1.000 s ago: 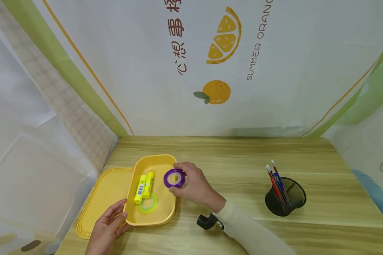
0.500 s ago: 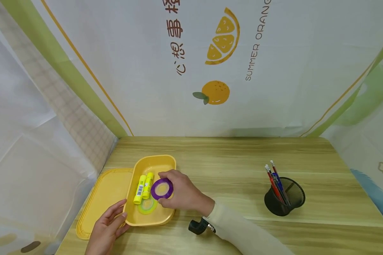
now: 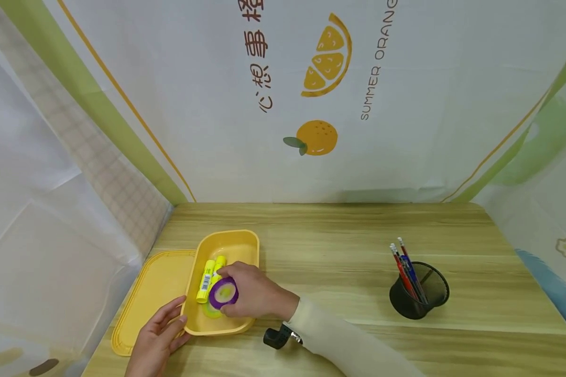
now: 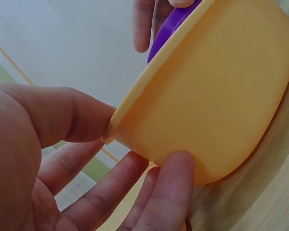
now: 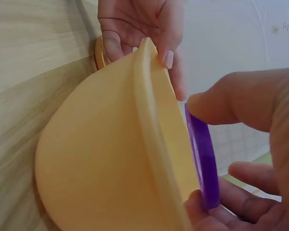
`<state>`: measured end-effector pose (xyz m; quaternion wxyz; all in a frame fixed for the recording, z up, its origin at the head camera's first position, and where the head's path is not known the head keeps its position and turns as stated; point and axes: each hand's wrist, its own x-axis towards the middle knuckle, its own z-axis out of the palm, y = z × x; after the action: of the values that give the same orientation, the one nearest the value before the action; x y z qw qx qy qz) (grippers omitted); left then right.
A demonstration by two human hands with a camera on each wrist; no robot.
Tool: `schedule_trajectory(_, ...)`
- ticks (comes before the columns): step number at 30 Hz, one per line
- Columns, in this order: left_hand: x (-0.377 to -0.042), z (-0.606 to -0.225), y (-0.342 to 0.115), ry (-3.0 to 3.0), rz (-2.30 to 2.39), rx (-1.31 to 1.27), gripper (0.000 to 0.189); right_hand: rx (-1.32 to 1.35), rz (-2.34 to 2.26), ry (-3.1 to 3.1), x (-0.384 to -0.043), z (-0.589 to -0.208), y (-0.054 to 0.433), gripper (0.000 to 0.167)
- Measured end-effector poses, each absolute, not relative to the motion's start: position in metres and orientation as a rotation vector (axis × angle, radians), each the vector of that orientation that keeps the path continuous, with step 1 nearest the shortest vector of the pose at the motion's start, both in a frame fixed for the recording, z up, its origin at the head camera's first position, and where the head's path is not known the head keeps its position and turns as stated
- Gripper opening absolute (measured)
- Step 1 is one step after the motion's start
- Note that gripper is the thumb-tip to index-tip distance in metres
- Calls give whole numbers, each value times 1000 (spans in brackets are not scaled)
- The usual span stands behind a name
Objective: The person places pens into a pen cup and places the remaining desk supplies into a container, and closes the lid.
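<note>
My right hand (image 3: pixel 254 290) pinches a purple roll of tape (image 5: pixel 204 159) between thumb and fingers, over the inside of a yellow plastic box (image 3: pixel 236 241). Two yellow glue sticks (image 3: pixel 205 283) lie side by side in that box, one partly covered by the right hand. Beneath the purple roll shows part of a yellow-green roll of tape (image 3: pixel 211 312) on the box floor. At the box's near left corner, my left hand (image 3: pixel 158 335) grips the rim, thumb on top and fingers against the outside, as the left wrist view shows.
The yellow lid (image 3: pixel 146 298) lies flat left of the box, partly under its edge. A black mesh pen cup (image 3: pixel 417 298) with several pencils and pens stands on the right of the wooden table (image 3: pixel 330 251). A printed curtain (image 3: pixel 396 157) closes off the back.
My right hand has carried the purple tape roll leftward and toward the near side, from the box's right rim to above the yellow-green roll. The left hand keeps its grip on the rim.
</note>
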<state>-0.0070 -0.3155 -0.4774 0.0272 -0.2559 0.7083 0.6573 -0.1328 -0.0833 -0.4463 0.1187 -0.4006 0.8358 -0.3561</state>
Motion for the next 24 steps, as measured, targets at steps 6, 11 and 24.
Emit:
schedule_trajectory(6,-7,-477,-316,2186,2038,-785,45,-1206,-912,2473,-135,-442,-90,74)
schedule_trajectory(11,-6,-477,-316,2188,2042,-772,41,-1223,-803,2491,-135,-439,-96,75)
schedule_trajectory(24,-7,-478,-316,2169,2059,-767,41,-1199,-695,2489,-131,-434,-103,76)
